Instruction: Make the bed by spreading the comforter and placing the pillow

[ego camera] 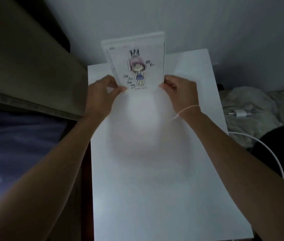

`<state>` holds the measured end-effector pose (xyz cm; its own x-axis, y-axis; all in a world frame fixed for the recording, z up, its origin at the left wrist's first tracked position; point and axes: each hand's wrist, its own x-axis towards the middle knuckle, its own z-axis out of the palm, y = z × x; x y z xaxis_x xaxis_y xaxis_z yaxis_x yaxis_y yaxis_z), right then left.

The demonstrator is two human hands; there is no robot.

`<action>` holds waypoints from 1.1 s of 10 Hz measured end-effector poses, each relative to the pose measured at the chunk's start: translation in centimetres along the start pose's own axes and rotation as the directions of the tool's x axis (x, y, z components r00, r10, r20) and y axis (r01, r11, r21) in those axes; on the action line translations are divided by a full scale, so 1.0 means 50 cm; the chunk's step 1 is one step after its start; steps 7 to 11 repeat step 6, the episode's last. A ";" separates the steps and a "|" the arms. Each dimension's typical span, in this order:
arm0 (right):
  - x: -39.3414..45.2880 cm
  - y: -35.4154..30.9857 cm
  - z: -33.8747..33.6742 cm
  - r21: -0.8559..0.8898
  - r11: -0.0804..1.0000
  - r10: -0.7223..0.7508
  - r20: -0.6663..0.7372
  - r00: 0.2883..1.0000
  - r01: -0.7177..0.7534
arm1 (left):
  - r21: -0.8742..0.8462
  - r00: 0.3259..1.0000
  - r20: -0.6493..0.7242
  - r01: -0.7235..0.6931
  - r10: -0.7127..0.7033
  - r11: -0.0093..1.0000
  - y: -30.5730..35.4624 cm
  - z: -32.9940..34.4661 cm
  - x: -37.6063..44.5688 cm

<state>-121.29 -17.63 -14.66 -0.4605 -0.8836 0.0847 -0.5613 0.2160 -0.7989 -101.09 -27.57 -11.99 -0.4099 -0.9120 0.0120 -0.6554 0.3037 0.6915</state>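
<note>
Purple comforter (16, 145) lies bunched at far left, its long axis unclear. Left hand (101, 89) and right hand (177, 89) each pinch a lower corner of an upright card (137, 63) above the white tabletop (155, 197); charger (240, 113) lies right.

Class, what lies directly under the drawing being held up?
The drawing fronts a white stack; both hands pinch its lower corners above a white tabletop. Its back is hidden.
</note>
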 end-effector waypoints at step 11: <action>0.032 0.030 0.050 -0.223 0.974 -0.043 -0.062 0.997 0.028 | 0.205 0.981 -0.188 -0.002 0.041 0.979 -0.042 0.055 0.018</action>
